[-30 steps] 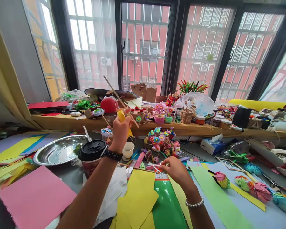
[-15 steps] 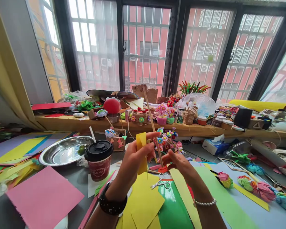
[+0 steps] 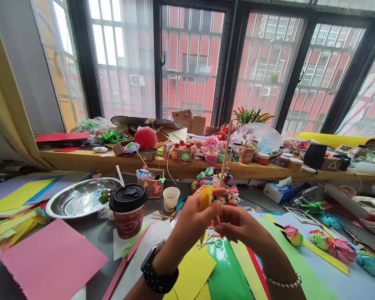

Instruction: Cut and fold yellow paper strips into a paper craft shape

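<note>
My left hand [image 3: 195,218] is closed, with a folded strip of yellow paper [image 3: 206,198] gripped in it and the index finger stretched to the right. A thin wooden stick [image 3: 226,154] rises nearly upright from between my hands, leaning slightly right. Fingers of my right hand [image 3: 237,223] are bent and pinched together around where the stick's lower end runs; that end is hidden. Just below the hands, small scissors [image 3: 211,239] lie on the papers. Yellow sheets [image 3: 193,266] and a glossy green sheet [image 3: 229,264] are under my forearms.
A lidded coffee cup [image 3: 128,212] with a straw, a metal tray [image 3: 71,204] and a pink sheet [image 3: 54,258] are on the left. A small paper cup [image 3: 171,199] stands behind my left hand. Folded paper flowers [image 3: 340,249] lie right. Crafts line the windowsill [image 3: 112,162].
Both hands have shifted right and closer together. The stick has swung from leaning left to leaning slightly right. The yellow strip moved right with my left hand, uncovering the paper cup.
</note>
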`<state>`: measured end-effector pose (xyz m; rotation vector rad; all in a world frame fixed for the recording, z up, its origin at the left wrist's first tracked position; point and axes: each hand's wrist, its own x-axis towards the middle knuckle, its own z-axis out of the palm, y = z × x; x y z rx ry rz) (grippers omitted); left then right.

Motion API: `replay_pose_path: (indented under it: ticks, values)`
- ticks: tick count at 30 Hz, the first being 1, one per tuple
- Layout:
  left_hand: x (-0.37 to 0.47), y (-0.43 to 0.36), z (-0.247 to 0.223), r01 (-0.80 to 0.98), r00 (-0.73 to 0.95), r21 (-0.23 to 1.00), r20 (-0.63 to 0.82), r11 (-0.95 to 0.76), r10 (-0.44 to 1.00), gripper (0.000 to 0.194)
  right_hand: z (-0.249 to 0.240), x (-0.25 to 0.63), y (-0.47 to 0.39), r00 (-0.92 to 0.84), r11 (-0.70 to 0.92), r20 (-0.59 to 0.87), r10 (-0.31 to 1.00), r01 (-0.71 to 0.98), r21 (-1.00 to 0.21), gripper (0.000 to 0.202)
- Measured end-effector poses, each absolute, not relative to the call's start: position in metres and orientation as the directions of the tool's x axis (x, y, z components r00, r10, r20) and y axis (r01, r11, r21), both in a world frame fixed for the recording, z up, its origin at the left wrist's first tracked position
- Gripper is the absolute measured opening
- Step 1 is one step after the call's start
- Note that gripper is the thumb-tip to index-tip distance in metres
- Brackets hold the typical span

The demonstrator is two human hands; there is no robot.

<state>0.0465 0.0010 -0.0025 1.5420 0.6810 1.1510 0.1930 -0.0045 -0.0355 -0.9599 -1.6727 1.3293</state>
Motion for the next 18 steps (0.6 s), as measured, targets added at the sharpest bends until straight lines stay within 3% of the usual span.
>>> replay_pose_path:
  ticks: [3, 6, 9, 11, 13, 15, 18]
  values:
    - [0.049, 0.003, -0.005, -0.167, 0.369, 0.956, 0.286, -0.24, 0.884, 0.028, -0.043, 0.192, 0.004, -0.269, 0.247, 0.191, 0.944, 0.192, -0.95, 0.03]
    - [0.051, 0.005, -0.008, -0.219, 0.374, 0.961, 0.244, -0.17, 0.895, 0.031, -0.044, 0.193, 0.005, -0.297, 0.264, 0.192, 0.935, 0.228, -0.937, 0.028]
    - [0.051, 0.005, -0.008, -0.215, 0.367, 0.956, 0.268, -0.199, 0.891, 0.028, -0.04, 0.196, 0.001, -0.365, 0.261, 0.171, 0.915, 0.212, -0.942, 0.029]
    - [0.048, 0.003, -0.005, -0.213, 0.352, 0.944, 0.316, -0.253, 0.881, 0.024, -0.038, 0.2, 0.0, -0.293, 0.274, 0.228, 0.929, 0.125, -0.954, 0.027]
    - [0.043, 0.0, -0.001, -0.217, 0.345, 0.935, 0.341, -0.279, 0.874, 0.023, -0.037, 0.208, 0.001, -0.022, 0.346, 0.348, 0.937, -0.064, -0.936, 0.021]
    - [0.038, -0.002, 0.004, -0.236, 0.349, 0.934, 0.34, -0.269, 0.874, 0.025, -0.038, 0.219, 0.003, 0.414, 0.515, 0.387, 0.824, -0.262, -0.816, 0.015]
    - [0.032, -0.007, 0.01, -0.282, 0.353, 0.926, 0.343, -0.251, 0.871, 0.027, -0.038, 0.237, 0.004, 0.816, 0.718, 0.203, 0.541, -0.322, -0.618, 0.008]
